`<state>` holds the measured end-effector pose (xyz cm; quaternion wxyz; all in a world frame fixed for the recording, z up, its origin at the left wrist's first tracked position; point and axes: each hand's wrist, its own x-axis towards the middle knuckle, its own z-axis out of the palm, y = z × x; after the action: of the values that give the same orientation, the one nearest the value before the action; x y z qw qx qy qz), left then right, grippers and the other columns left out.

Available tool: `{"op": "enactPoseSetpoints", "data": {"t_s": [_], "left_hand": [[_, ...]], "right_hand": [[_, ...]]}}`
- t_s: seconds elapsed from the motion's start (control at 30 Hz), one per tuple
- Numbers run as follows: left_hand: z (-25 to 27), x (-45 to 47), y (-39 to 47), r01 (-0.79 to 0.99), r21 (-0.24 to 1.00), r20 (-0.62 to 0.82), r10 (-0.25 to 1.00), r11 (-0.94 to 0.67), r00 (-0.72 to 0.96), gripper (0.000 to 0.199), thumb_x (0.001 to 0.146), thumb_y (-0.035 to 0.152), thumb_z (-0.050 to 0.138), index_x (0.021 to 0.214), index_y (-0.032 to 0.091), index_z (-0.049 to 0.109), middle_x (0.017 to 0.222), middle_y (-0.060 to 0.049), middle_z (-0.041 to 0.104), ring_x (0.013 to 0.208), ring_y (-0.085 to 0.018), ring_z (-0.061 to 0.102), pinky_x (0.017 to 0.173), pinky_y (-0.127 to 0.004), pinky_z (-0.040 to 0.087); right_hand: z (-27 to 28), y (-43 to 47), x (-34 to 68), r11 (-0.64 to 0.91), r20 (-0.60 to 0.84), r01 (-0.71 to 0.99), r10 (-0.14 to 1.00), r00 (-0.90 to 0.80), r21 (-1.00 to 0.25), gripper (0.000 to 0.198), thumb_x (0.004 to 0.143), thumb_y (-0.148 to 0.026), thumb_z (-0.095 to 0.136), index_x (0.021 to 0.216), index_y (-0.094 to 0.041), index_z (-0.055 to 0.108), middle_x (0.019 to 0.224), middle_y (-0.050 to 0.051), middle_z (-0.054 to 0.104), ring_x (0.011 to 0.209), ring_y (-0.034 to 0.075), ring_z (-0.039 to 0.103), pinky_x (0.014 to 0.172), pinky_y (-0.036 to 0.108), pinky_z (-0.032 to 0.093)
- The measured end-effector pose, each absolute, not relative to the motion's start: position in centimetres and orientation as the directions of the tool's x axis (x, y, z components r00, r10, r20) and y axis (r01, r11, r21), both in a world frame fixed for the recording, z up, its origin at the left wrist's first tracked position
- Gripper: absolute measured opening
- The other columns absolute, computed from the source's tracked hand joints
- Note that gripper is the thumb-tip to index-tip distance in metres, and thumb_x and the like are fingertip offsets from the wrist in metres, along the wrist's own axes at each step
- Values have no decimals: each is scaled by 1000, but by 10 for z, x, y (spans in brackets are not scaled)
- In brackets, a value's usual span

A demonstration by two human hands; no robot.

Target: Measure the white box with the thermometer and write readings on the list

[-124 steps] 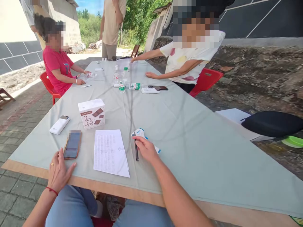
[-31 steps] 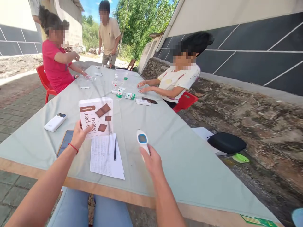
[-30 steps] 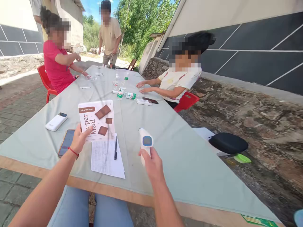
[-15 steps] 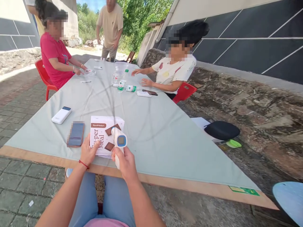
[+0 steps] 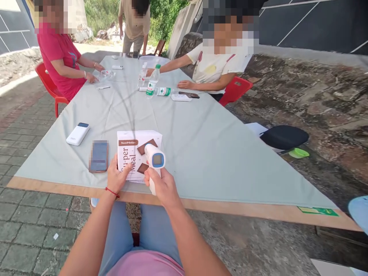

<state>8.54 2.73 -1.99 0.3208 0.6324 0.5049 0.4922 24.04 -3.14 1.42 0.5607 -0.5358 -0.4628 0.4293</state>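
Observation:
My right hand (image 5: 162,186) is wrapped round the grip of a white and blue infrared thermometer (image 5: 158,159), whose small screen faces me. The thermometer hangs over the right part of a white printed box (image 5: 123,155) with brown pictures, and whether they touch I cannot tell. My left hand (image 5: 119,176) grips the box's left edge, thumb on its front face and fingers hidden behind. A phone (image 5: 99,156) lies just left of my left hand, and a white power bank (image 5: 78,134) rests farther out.
A cloth (image 5: 207,161) covers the long table. Farther along are an upright water bottle (image 5: 152,82), a lying bottle (image 5: 163,91), a dark phone (image 5: 189,94) and a pen (image 5: 104,87). Seated people flank the table; another person (image 5: 133,27) stands at its far end.
My view has tilted down and shifted slightly; both my hands keep their holds. The person on the right has stretched an arm towards the bottles. The standing person has bent forward.

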Motion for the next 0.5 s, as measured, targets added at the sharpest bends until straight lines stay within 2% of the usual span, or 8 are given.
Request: {"op": "enactPoseSetpoints", "data": {"t_s": [0.5], "left_hand": [[-16, 87, 26, 311, 905, 300, 954, -291, 22, 47, 83, 51, 61, 116, 18, 58, 105, -10, 66, 96, -24, 60, 86, -37, 46]], "right_hand": [[10, -30, 234, 43, 48, 30, 977, 206, -999, 37, 84, -55, 52, 86, -19, 60, 57, -2, 55, 54, 14, 50, 55, 28, 44]]}}
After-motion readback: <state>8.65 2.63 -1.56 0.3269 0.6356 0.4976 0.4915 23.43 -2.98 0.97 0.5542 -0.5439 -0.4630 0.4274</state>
